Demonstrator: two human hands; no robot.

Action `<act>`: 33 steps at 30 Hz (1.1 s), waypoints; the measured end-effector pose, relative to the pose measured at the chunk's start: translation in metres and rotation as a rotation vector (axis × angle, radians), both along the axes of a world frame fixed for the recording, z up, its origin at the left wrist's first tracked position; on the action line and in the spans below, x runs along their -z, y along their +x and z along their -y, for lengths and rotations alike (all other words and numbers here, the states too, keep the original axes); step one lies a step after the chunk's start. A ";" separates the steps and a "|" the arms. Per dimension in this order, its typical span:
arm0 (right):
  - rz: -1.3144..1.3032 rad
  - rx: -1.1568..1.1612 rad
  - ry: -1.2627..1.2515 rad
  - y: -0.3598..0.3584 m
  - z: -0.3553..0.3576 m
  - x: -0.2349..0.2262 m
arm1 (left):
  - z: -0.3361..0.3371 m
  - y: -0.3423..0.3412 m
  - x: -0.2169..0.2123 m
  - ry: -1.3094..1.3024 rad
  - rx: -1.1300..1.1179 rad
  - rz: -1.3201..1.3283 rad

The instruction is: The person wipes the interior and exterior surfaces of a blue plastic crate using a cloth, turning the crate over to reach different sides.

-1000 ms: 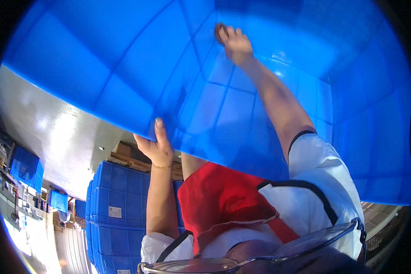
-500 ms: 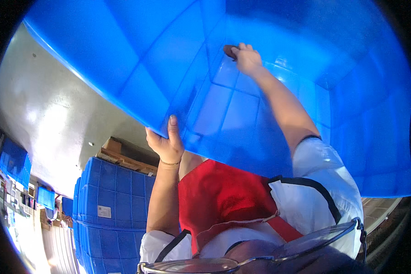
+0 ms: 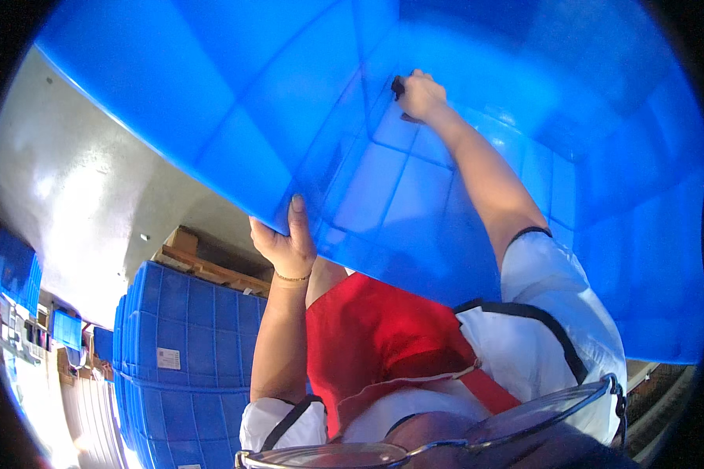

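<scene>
Head view: left hand [image 3: 288,244] grips one blue bin [image 3: 172,102], right hand [image 3: 422,97] one dark pad [image 3: 399,87].

Floor [image 3: 23,137] smooth grey, strong glare streak lower down. Big blue gridded block [image 3: 203,332] left, white label [image 3: 168,359] on its face, wooden pallet [image 3: 219,270] at its upper edge. Pale ribbed panel [image 3: 94,410] lower left, blown-out light beside it. Far-left clutter [image 3: 35,334] possibly shelving, too small to tell.

I see open room inside the blue bin [image 3: 641,242], right of the right forearm [image 3: 485,176]; its left wall [image 3: 203,102] stops me just beside the right hand [image 3: 424,97].
</scene>
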State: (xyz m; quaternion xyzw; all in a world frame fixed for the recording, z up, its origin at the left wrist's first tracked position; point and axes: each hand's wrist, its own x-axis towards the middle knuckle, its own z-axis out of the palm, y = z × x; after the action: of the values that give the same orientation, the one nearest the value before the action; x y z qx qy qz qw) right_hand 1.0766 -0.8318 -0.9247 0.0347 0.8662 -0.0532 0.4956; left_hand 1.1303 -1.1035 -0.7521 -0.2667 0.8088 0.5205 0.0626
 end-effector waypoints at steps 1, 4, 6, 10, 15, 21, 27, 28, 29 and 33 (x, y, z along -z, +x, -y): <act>0.051 0.020 0.004 -0.004 -0.002 0.010 | 0.000 -0.001 0.000 0.008 -0.012 0.025; 0.178 0.160 -0.122 -0.013 -0.016 0.015 | 0.004 0.001 -0.002 -0.029 0.002 0.036; -0.048 0.087 -0.042 -0.005 -0.013 -0.008 | 0.003 0.000 -0.003 -0.069 0.000 0.029; -0.137 -0.029 -0.012 0.000 0.003 -0.005 | 0.004 0.007 -0.004 -0.058 -0.041 0.080; -0.048 -0.088 0.044 -0.005 0.009 0.019 | 0.003 0.004 -0.002 -0.107 0.019 0.062; -0.022 -0.045 -0.024 -0.024 -0.008 -0.013 | 0.002 -0.003 -0.005 -0.120 0.016 0.029; -0.022 -0.193 0.065 -0.002 0.012 0.003 | -0.002 0.001 -0.003 -0.090 0.011 0.020; 0.109 -0.076 0.001 -0.012 0.010 0.002 | 0.000 0.000 -0.005 -0.118 0.041 0.018; 0.242 0.042 -0.066 -0.022 0.006 0.007 | 0.003 0.002 -0.009 -0.095 0.039 0.073; 0.018 0.083 -0.115 -0.009 -0.014 -0.008 | 0.000 -0.001 -0.009 -0.067 0.014 0.042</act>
State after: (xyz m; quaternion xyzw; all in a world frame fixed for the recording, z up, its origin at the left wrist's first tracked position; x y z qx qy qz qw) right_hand 1.0673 -0.8180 -0.9170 0.0425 0.8551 -0.1228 0.5019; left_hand 1.1289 -1.1036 -0.7433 -0.2737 0.8262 0.4867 0.0743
